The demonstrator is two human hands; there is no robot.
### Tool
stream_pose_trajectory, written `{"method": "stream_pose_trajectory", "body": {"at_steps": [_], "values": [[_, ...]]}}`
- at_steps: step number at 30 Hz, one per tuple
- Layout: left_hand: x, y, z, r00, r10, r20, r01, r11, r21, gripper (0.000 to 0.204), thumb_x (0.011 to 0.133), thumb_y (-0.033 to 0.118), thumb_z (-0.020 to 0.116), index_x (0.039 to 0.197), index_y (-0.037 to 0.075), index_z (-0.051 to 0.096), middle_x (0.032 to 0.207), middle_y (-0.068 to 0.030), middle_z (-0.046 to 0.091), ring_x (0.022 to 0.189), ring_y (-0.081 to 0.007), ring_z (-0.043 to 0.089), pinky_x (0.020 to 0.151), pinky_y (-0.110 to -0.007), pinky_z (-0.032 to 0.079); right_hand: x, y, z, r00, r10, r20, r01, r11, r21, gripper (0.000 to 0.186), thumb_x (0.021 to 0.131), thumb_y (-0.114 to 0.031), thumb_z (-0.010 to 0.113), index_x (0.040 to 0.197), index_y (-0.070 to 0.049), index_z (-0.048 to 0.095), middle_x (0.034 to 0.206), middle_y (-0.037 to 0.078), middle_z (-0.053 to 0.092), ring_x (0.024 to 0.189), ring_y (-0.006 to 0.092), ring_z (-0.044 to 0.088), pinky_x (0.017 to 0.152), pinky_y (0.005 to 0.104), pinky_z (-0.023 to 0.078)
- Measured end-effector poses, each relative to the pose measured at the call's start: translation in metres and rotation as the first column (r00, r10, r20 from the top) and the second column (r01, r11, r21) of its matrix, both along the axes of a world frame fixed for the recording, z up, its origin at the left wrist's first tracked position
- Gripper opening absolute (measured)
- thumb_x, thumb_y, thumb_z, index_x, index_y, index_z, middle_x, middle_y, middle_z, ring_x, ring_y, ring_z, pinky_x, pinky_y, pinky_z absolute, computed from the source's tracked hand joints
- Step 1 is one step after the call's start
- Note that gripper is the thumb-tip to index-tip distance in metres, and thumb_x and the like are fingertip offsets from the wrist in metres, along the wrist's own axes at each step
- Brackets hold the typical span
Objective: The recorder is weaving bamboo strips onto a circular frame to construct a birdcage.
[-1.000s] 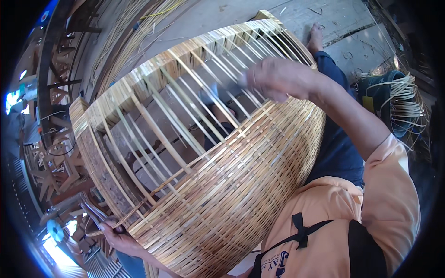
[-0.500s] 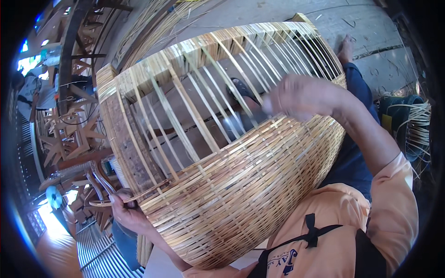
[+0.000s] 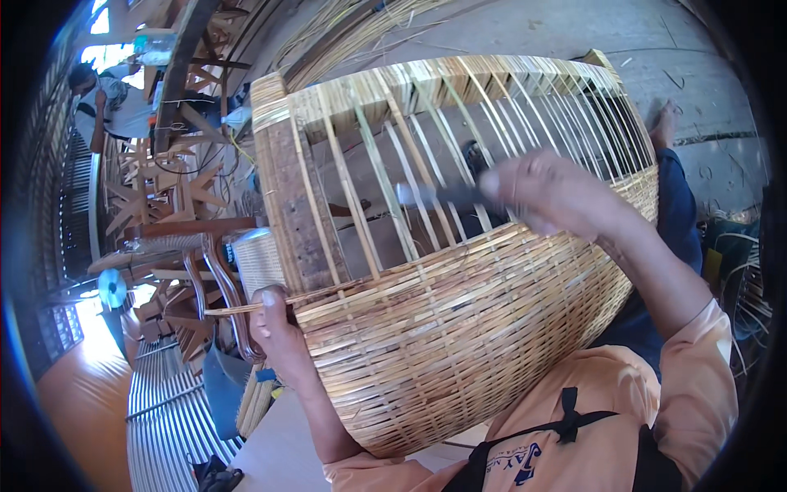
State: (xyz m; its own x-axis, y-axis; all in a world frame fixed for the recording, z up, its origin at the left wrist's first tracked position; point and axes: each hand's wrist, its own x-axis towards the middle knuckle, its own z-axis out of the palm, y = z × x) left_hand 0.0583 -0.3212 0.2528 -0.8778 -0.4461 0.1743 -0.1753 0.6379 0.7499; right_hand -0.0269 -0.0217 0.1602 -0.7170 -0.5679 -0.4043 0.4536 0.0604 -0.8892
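A curved panel of woven rattan (image 3: 484, 328) on a wooden frame leans against my lap. Its lower part is tightly woven, while bare upright strips (image 3: 373, 176) span the upper part to the wrapped top rail (image 3: 459, 78). My left hand (image 3: 279, 332) is closed at the panel's left edge, thumb over the loose ends of thin rattan strips (image 3: 234, 310) that stick out there. In my right hand (image 3: 545, 193) is a dark tool with a shiny metal end (image 3: 434, 195), held sideways above the top woven rows. Motion blur hides its exact kind.
Long rattan strips (image 3: 352, 41) lie on the floor beyond the panel. Wooden frame parts (image 3: 188, 193) and a brown chair frame (image 3: 217, 275) stand at the left. Another person (image 3: 102, 102) sits far left. A bucket with strips (image 3: 742, 271) is at the right.
The panel and surroundings have shifted right and slightly down in view. My right hand has moved left along the panel, and its tool has swung up to nearly level. My left hand keeps its hold.
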Motion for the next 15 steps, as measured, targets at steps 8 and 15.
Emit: {"method": "stream_pose_trajectory", "body": {"at_steps": [8,15], "values": [[0.012,-0.007,-0.001,0.991,0.109,-0.075,-0.098,0.987,0.128,0.031,0.092,0.02,0.052,0.065,0.006,0.044,0.063,0.0047,0.038,0.061,-0.0053,0.032,0.055,-0.023,0.026,0.005,-0.018,0.006,0.978,-0.133,0.159,0.175,0.94,-0.293,0.03,0.092,-0.027,0.055,0.074,-0.003,0.057,0.046,-0.004,0.04,0.034,0.004,0.033,0.032,0.0196,0.024],[0.02,-0.01,-0.005,0.991,0.105,-0.088,-0.089,0.982,0.17,0.031,0.092,0.016,0.051,0.063,0.008,0.041,0.063,0.0059,0.035,0.061,-0.0043,0.03,0.056,-0.022,0.025,0.015,-0.047,0.021,0.947,0.281,-0.156,-0.292,0.955,-0.051,0.03,0.094,-0.03,0.051,0.076,-0.007,0.058,0.052,-0.004,0.044,0.045,0.0034,0.037,0.039,0.0222,0.029]]}}
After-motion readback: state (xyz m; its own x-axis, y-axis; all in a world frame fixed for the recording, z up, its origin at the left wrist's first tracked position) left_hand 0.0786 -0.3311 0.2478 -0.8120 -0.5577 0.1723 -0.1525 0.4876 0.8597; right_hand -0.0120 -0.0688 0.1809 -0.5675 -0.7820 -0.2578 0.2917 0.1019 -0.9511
